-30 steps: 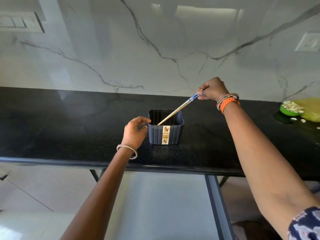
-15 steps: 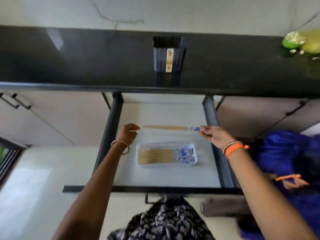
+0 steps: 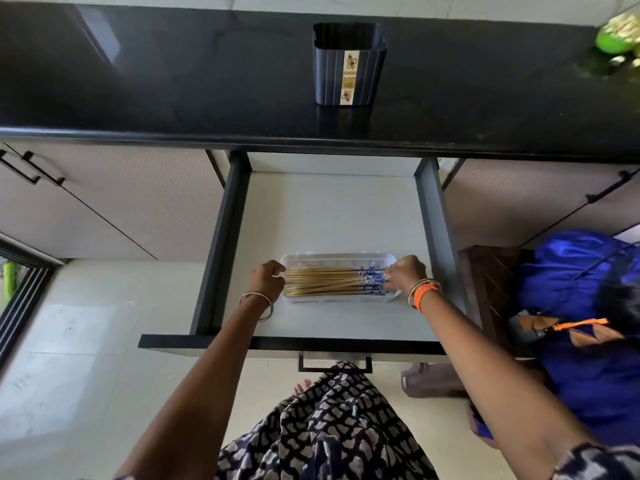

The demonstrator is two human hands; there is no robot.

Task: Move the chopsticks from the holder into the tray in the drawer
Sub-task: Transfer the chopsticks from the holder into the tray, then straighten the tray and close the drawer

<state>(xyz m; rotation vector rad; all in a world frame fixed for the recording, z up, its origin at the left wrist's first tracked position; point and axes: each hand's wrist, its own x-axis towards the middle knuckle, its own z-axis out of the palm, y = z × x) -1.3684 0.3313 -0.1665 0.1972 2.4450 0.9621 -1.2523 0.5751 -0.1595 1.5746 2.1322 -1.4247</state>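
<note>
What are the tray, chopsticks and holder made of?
Tray: looks like clear plastic; the drawer floor shows through its wall. Chopsticks: likely wood or bamboo, tan shafts with blue-and-white printed ends. Holder: probably dark ribbed plastic with a slight sheen.

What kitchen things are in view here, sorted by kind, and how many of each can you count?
Holder on the counter: 1
Clear tray in the drawer: 1
Open drawer: 1
Bundle of chopsticks in the tray: 1 (single sticks overlap too much to count)
Green bowl at the counter's far right: 1
Hands at the tray ends: 2, left hand and right hand
Total: 7
</note>
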